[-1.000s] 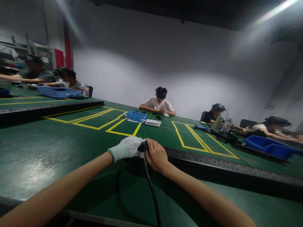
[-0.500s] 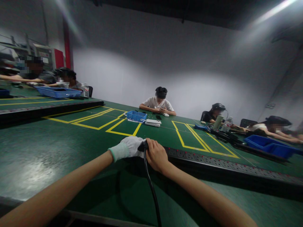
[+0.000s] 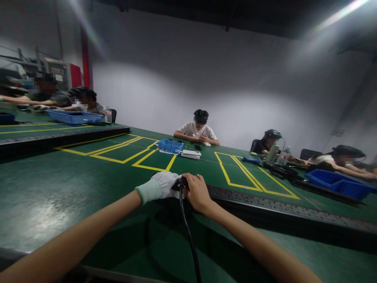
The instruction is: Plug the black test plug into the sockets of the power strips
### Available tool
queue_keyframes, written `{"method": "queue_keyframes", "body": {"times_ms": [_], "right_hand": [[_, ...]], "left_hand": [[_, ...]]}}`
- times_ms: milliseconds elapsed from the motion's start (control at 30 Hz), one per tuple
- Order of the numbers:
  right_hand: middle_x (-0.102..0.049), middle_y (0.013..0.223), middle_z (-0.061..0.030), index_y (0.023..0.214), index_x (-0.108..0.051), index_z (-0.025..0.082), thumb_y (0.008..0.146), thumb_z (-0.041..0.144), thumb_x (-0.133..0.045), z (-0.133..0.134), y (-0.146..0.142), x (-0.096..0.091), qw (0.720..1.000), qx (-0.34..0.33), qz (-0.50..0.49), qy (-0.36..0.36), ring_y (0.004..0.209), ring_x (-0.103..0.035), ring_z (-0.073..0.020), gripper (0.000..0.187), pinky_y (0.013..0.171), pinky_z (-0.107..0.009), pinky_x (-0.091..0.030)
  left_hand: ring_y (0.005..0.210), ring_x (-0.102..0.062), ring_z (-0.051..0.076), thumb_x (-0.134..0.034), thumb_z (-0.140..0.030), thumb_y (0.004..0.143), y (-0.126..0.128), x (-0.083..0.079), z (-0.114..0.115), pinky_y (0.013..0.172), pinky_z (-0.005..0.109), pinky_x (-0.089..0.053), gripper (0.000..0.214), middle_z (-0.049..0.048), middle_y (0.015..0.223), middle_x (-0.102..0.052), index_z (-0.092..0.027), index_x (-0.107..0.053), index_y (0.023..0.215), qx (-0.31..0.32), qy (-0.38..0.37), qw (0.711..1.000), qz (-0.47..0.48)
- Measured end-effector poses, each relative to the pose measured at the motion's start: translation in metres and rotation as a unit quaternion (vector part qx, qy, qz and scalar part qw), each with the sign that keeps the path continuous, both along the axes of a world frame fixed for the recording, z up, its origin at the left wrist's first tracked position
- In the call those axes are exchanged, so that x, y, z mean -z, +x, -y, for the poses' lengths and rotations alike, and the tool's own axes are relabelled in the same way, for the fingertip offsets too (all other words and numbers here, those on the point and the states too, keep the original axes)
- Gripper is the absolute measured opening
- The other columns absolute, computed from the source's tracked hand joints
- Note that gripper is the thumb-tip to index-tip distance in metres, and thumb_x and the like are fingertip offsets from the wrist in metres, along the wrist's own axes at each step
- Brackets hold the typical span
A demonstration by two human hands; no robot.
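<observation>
My bare right hand [image 3: 196, 191] is curled around the black plug [image 3: 179, 182] at the power strip [image 3: 265, 202] on the green bench [image 3: 59, 188], with my gloved left hand [image 3: 161, 184] closed against it at nine o'clock.

Lower left of the frame, the green tabletop [image 3: 53, 196] lies bare and open. Right of centre, a black power strip rail [image 3: 265, 202] runs across as a low barrier. Beyond it, centre frame, a blue bin [image 3: 170, 146] and white boxes [image 3: 191, 153] crowd the far yellow-marked bays.
</observation>
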State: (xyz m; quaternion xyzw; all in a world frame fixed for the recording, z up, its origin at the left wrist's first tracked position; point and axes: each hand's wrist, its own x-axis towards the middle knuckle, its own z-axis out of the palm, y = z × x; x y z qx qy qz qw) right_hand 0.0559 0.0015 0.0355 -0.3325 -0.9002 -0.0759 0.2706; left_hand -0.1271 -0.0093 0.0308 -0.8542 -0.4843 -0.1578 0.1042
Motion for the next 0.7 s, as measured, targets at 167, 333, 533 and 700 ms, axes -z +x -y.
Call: {"method": "queue_keyframes", "body": {"times_ms": [167, 333, 533, 700], "right_hand": [[-0.065, 0.099, -0.0044, 0.108, -0.050, 0.022, 0.082, 0.019, -0.056, -0.003, 0.001, -0.002, 1.000, -0.013, -0.011, -0.025, 0.093, -0.059, -0.0189, 0.027, 0.096, -0.041, -0.031], [-0.065, 0.101, -0.0055, 0.111, -0.049, 0.020, 0.082, 0.015, -0.054, -0.003, 0.001, -0.005, 0.999, -0.017, -0.049, 0.003, 0.095, -0.058, -0.0196, 0.029, 0.098, -0.044, -0.031], [-0.054, 0.117, -0.0090, 0.126, -0.037, 0.018, 0.089, 0.014, -0.039, 0.002, 0.028, -0.129, 0.925, 0.022, -0.306, 0.225, 0.109, -0.050, -0.0217, 0.038, 0.091, -0.042, -0.039], [-0.052, 0.121, -0.0120, 0.125, -0.043, 0.016, 0.092, 0.034, -0.044, 0.035, 0.127, -0.209, 0.867, 0.123, -0.209, 0.436, 0.115, -0.046, -0.0219, 0.037, 0.094, -0.042, -0.035]], "left_hand": [[0.087, -0.059, 0.024, -0.042, -0.070, 0.077, 0.004, -0.007, 0.009, 0.079, 0.035, -0.044, 0.059, 0.0101, 0.087, -0.061, -0.015, -0.057, 0.091, -0.044, 0.024, 0.998, -0.044], [0.088, -0.058, 0.027, -0.037, -0.071, 0.079, 0.007, -0.007, 0.016, 0.082, 0.040, -0.043, 0.066, 0.0138, 0.087, -0.061, -0.012, -0.059, 0.100, -0.066, 0.057, 0.991, -0.099], [0.103, -0.054, 0.032, -0.033, -0.075, 0.076, 0.032, -0.011, 0.018, 0.094, 0.044, -0.034, 0.083, 0.0192, 0.108, -0.060, -0.010, -0.049, 0.124, -0.072, 0.052, 0.987, -0.133], [0.114, -0.047, 0.035, -0.033, -0.078, 0.073, 0.027, -0.003, 0.009, 0.093, 0.044, -0.036, 0.094, 0.0216, 0.127, -0.049, -0.010, -0.035, 0.136, -0.055, -0.010, 0.993, -0.101]]}}
